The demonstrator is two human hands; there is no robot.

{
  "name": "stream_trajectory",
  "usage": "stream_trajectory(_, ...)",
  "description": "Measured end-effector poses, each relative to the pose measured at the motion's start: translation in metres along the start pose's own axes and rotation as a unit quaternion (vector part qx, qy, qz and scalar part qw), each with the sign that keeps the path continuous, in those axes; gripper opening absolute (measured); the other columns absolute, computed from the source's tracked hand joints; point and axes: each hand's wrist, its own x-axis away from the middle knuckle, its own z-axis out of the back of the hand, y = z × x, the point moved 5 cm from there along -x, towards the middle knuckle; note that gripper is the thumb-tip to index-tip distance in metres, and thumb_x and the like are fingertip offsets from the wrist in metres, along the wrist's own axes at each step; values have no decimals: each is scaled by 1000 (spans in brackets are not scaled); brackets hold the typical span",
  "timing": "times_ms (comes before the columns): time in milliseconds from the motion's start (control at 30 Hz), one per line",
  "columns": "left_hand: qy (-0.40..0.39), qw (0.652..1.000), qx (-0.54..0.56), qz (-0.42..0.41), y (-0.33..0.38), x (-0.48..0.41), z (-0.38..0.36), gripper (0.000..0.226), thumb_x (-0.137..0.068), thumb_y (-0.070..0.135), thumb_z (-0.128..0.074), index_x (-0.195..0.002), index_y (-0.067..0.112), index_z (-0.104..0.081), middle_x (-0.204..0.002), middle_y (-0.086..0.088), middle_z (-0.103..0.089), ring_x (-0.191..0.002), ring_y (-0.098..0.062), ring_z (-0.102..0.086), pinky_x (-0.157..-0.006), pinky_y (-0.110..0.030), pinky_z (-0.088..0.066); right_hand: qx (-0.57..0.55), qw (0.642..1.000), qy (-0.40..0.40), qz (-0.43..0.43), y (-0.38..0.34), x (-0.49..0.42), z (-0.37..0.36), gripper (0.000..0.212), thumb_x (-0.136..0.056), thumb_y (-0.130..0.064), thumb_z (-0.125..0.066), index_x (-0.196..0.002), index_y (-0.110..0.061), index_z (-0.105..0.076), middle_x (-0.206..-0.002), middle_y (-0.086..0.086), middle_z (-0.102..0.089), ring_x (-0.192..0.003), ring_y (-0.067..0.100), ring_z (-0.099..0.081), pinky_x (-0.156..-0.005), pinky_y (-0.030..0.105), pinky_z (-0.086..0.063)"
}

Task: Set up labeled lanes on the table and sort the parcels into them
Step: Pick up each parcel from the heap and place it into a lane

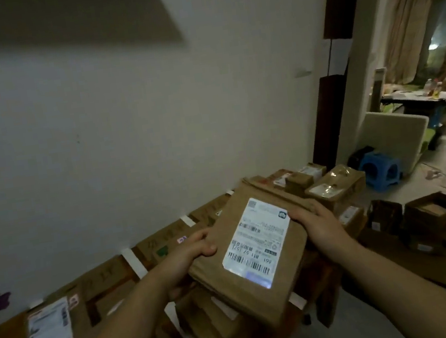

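Two-handed hold on a brown paper parcel [220,279] above the sorting bench [321,275].

The left grip [195,248] curls over the parcel's left edge and the right grip [319,222] clasps the opposite edge, the parcel tilted in the air with its white shipping label [258,244] facing up. More brown parcels [206,323] lie directly beneath. Handwritten cardboard lane signs [165,238] lean against the wall, divided by white tape strips [133,263]. Taped cartons [334,182] crowd the bench's far end; open boxes [436,213] and a blue stool [379,168] stand on the floor beyond.

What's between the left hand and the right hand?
Head view: the brown parcel, white shipping label facing up, spans the whole gap; left hand grips one edge, right hand the other.
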Motion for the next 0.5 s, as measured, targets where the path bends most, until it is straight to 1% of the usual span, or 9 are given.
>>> stream_trajectory(33,18,1000,0,10,0,-5,7,74,-49,33,-74,-121,21,-60,-114,-16,-67,-102,-33,-63,-90,-42,-49,0,1000,0,-4,4,-13,-10,44,-84,-44,-63,-123,-24,-55,-123,6,-61,-105,24,-60,-90,41,-48)
stream_trajectory(67,44,999,-4,28,-1,-8,13,72,-49,35,-74,-118,21,-61,-110,-15,-68,-98,-31,-64,-86,-40,-50,2,1000,-5,-9,7,-24,-21,46,-85,-45,-60,-125,-23,-56,-124,4,-61,-107,24,-60,-90,41,-48)
stream_trajectory(133,90,992,-13,90,-5,-12,25,62,-51,40,-72,-110,21,-65,-100,-12,-69,-90,-28,-63,-77,-37,-51,13,999,-17,-39,22,-46,-41,56,-83,-51,-54,-131,-22,-53,-126,4,-59,-111,25,-57,-95,45,-46)
stream_trajectory(200,124,980,-19,152,-8,-11,33,59,-49,45,-75,-102,19,-69,-101,-15,-69,-95,-31,-63,-87,-42,-51,5,997,-44,-67,33,-62,-58,41,-90,-44,-48,-120,-18,-56,-111,6,-63,-100,24,-61,-88,42,-49)
stream_trajectory(267,171,967,-30,188,-7,-10,42,58,-52,50,-76,-101,19,-69,-104,-16,-68,-100,-33,-61,-94,-47,-47,-8,993,-80,-85,42,-75,-74,23,-97,-32,-45,-106,-16,-58,-96,6,-66,-87,22,-63,-74,35,-50)
stream_trajectory(300,210,961,-20,179,-4,-10,47,53,-61,52,-74,-102,19,-68,-104,-15,-68,-100,-32,-60,-92,-46,-48,-8,992,-90,-88,45,-81,-80,20,-98,-29,-44,-102,-16,-58,-94,7,-66,-84,22,-64,-70,34,-49)
stream_trajectory(367,307,942,39,132,1,-13,57,45,-80,55,-60,-111,23,-65,-113,-10,-64,-102,-26,-57,-79,-39,-48,-24,990,-108,-92,49,-95,-92,18,-98,-27,-43,-101,-17,-57,-93,8,-67,-84,25,-66,-76,40,-54)
stream_trajectory(433,365,923,88,85,0,-14,55,46,-87,56,-49,-120,26,-58,-117,-4,-60,-101,-20,-56,-69,-34,-45,-52,985,-119,-110,52,-110,-104,16,-98,-31,-44,-100,-20,-56,-93,7,-68,-84,27,-68,-81,46,-56)
stream_trajectory(500,381,916,93,81,-12,-20,48,53,-86,61,-47,-134,36,-45,-128,-1,-55,-115,-26,-51,-79,-41,-46,-52,984,-126,-114,55,-125,-114,22,-98,-35,-44,-106,-19,-56,-96,6,-68,-86,27,-68,-83,49,-56)
